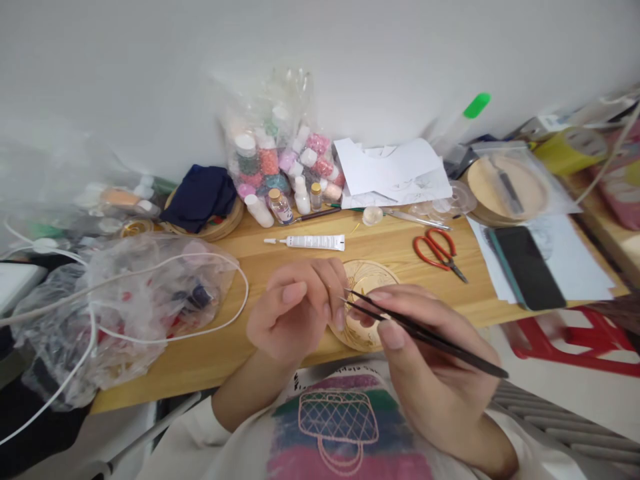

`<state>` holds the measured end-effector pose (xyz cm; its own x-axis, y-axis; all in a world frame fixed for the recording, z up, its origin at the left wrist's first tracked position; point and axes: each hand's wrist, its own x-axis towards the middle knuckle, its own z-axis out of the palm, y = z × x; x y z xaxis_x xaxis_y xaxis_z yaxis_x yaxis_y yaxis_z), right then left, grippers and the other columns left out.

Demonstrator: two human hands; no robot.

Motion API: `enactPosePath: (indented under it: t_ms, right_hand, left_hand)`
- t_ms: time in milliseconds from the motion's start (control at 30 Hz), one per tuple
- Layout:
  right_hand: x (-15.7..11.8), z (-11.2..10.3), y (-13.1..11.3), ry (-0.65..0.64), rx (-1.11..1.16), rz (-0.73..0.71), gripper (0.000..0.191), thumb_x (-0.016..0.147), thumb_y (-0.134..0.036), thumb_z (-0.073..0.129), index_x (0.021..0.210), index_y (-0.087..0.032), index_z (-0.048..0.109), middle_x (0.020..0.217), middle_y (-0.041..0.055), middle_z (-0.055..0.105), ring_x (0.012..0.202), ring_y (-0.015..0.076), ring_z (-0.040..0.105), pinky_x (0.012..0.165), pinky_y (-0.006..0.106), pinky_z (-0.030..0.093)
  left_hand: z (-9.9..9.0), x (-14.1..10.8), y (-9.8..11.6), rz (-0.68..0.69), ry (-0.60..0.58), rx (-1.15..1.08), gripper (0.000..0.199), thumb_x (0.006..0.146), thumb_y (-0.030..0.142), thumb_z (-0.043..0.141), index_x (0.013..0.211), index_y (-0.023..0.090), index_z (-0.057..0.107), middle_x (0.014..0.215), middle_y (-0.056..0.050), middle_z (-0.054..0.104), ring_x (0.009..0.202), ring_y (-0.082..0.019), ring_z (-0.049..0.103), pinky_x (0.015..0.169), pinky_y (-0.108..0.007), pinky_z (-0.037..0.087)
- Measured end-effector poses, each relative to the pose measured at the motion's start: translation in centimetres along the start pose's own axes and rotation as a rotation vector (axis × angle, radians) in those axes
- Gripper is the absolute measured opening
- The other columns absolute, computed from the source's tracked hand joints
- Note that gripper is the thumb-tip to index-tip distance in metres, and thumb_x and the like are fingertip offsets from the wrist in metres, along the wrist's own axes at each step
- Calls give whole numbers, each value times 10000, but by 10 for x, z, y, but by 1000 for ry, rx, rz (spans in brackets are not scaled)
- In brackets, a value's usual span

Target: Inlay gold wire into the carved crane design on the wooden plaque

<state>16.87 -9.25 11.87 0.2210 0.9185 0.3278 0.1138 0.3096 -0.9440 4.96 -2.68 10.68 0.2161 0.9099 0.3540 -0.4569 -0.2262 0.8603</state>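
My right hand (440,360) grips a pair of dark tweezers (425,333), whose tips point left and stand slightly apart. Those tips are at the fingers of my left hand (300,307); whether they touch the skin or hold something tiny I cannot tell. The left fingers are loosely bent, with the thumb apart from them, and I see nothing held there. Beneath both hands lies a round golden disc (357,337) with a line pattern, partly hidden by them.
Behind the hands lie a white glue tube (315,242), small bottles (280,205) and a bag of bead jars (280,160). Red-handled pliers (440,253) and a phone (527,267) are to the right. Plastic bags (135,300) and a white cable (245,280) occupy the left.
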Motion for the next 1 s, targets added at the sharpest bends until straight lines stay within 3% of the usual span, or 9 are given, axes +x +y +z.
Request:
enactPosePath:
  t_ms: [200, 367, 533, 800, 1000]
  right_hand:
    - [0, 3, 1, 24, -44, -63, 250, 846, -150, 674, 1039, -296, 735, 978, -5, 756, 925, 154, 696, 822, 307, 594]
    - [1, 4, 5, 47, -32, -151, 278, 831, -87, 670, 1050, -247, 731, 982, 1, 753, 906, 138, 699, 796, 279, 603]
    - [-2, 2, 9, 69, -43, -184, 287, 826, -65, 668, 1053, -231, 726, 989, -12, 749, 915, 123, 695, 812, 263, 596]
    - [-4, 1, 13, 94, -43, -205, 260, 833, -83, 668, 1043, -224, 729, 979, -14, 751, 904, 119, 697, 797, 262, 604]
    - [-4, 5, 16, 189, -35, -243, 190, 868, -153, 646, 1003, -249, 739, 909, -1, 754, 824, 146, 710, 695, 299, 615]
  left_hand:
    - [2, -1, -1, 29, 19, -81, 429, 926, 341, 428, 519, 209, 454, 429, -4, 442, 489, -134, 476, 523, -295, 415]
    - [-2, -2, -2, 74, -102, -157, 419, 930, 359, 412, 568, 176, 520, 505, -20, 524, 566, -136, 504, 585, -296, 424]
    - [-1, -3, -4, 133, -100, -147, 399, 942, 342, 420, 601, 174, 543, 547, -25, 546, 580, -141, 512, 596, -298, 425]
    - [6, -5, -5, 117, -74, -141, 386, 933, 335, 453, 588, 171, 510, 532, -12, 497, 561, -131, 493, 597, -287, 422]
    - [10, -5, -6, 130, -60, -165, 382, 926, 308, 447, 577, 164, 502, 522, -16, 494, 552, -125, 474, 580, -284, 414]
